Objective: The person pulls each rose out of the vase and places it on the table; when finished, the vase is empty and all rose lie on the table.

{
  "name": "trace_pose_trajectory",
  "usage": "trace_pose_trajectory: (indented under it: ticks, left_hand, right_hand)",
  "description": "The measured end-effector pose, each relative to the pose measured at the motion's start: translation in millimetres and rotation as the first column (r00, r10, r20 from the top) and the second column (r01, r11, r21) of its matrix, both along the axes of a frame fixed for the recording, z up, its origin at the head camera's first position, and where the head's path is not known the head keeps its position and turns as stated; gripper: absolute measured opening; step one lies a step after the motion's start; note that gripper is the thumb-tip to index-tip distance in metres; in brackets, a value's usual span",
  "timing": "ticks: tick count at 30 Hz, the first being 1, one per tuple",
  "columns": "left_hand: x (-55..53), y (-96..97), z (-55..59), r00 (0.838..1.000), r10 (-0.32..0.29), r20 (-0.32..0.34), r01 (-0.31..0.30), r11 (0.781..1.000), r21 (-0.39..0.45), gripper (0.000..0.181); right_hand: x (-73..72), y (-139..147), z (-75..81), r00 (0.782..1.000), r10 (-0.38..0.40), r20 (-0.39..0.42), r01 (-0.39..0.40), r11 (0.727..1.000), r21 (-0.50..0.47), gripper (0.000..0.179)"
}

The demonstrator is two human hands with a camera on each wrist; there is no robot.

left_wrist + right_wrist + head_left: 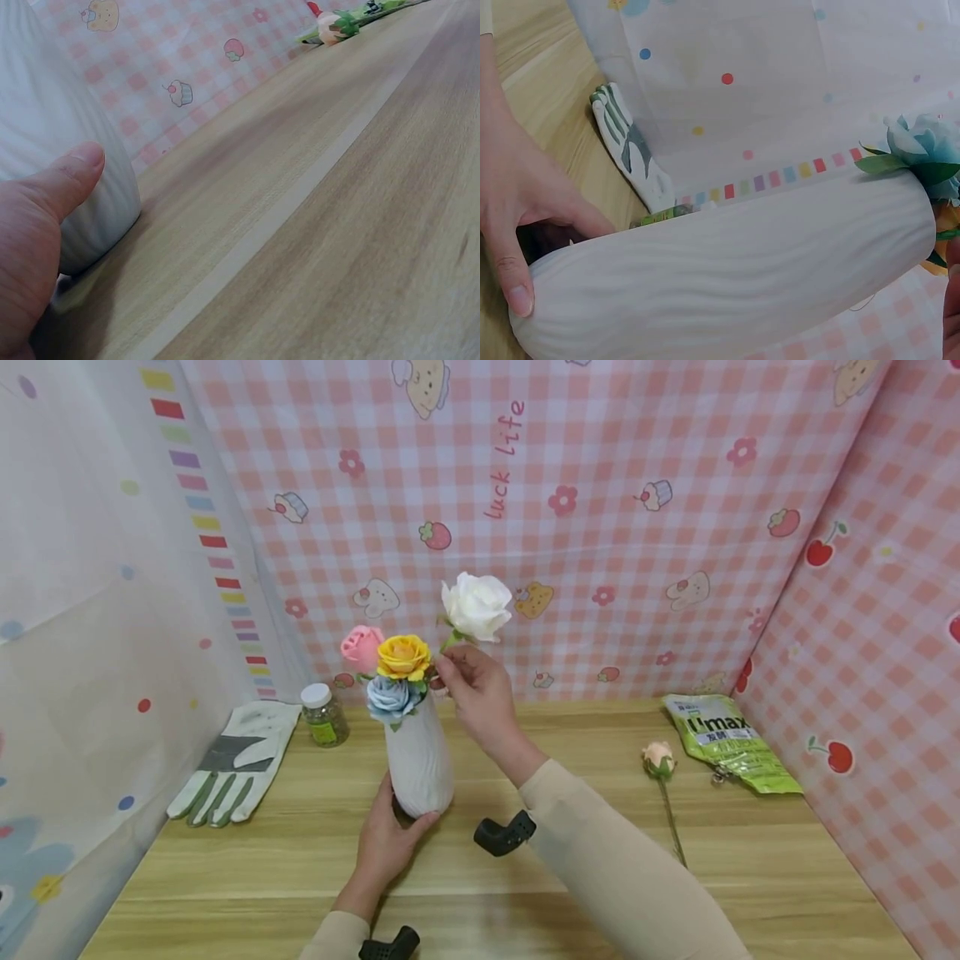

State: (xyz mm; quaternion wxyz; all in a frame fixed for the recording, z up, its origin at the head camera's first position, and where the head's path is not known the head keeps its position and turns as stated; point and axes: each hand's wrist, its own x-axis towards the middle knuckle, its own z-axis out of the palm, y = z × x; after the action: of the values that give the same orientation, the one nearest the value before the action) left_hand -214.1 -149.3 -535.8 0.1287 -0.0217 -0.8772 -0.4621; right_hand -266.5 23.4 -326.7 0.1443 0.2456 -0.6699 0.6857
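Note:
A white ribbed vase (420, 756) stands on the table, holding a pink rose (362, 648), a yellow rose (405, 657) and a blue rose (392, 697). Low down near its base, my left hand (388, 839) grips the vase, with the thumb (79, 176) along its side. At the vase's mouth, my right hand (480, 693) pinches the stem of a white rose (477, 606), whose bloom rises above the fingers. The lower end of that stem is hidden. In the right wrist view only a sliver of the right hand (952, 300) shows at the edge.
A peach rose (659, 760) with a long stem lies on the table (570, 893) at the right, beside a green packet (731, 743). To the left are a small jar with a white lid (324, 716) and a white-and-green glove (236, 760). Patterned cloth hangs behind and at both sides.

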Motion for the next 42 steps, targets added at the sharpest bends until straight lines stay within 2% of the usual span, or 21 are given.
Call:
trace_pose_trajectory:
  ticks: [4, 10, 14, 19, 21, 29, 35, 42]
  left_hand:
    - [0.2, -0.4, 0.1, 1.0, 0.0, -0.001, 0.0, 1.0, -0.004, 0.099]
    - [0.0, -1.0, -0.1, 1.0, -0.001, -0.001, 0.001, 1.0, -0.012, 0.098]
    - [0.4, -1.4, -0.3, 1.0, 0.0, 0.0, 0.0, 1.0, -0.016, 0.098]
    - [0.7, -1.3, -0.9, 1.0, 0.0, -0.004, 0.0, 1.0, -0.009, 0.099]
    - [0.4, -1.2, -1.2, 1.0, -0.002, -0.007, 0.002, 1.0, -0.007, 0.099]
    - [-0.2, -1.7, -2.3, 1.0, -0.006, -0.006, 0.006, 1.0, -0.01, 0.098]
    - [0.3, -2.5, 0.3, 1.0, -0.015, 0.009, 0.015, 1.0, -0.026, 0.094]
    - [0.5, -2.3, 2.2, 0.999, -0.036, 0.013, 0.036, 0.999, -0.002, 0.091]
  right_hand:
    - [10.5, 1, 13.3, 0.999, 0.007, 0.036, -0.007, 1.0, -0.007, 0.017]
    - [7.5, 2, 11.8, 0.996, 0.023, 0.087, -0.027, 0.999, 0.042, 0.019]
    - [-0.3, 2, 2.5, 0.994, 0.043, 0.097, -0.048, 0.998, 0.049, 0.019]
    - [-17.0, 0, -16.5, 0.991, -0.004, 0.133, -0.004, 0.998, 0.063, 0.02]
    - [-18.2, 2, -17.1, 0.991, -0.024, 0.132, 0.016, 0.998, 0.06, 0.021]
    - [-18.0, 13, -4.3, 0.994, -0.05, 0.097, 0.058, 0.995, -0.08, 0.027]
    - [-19.4, 22, -2.5, 0.989, -0.103, 0.11, 0.114, 0.989, -0.099, 0.023]
    - [-17.8, 20, 0.5, 0.995, -0.065, 0.075, 0.074, 0.989, -0.129, 0.021]
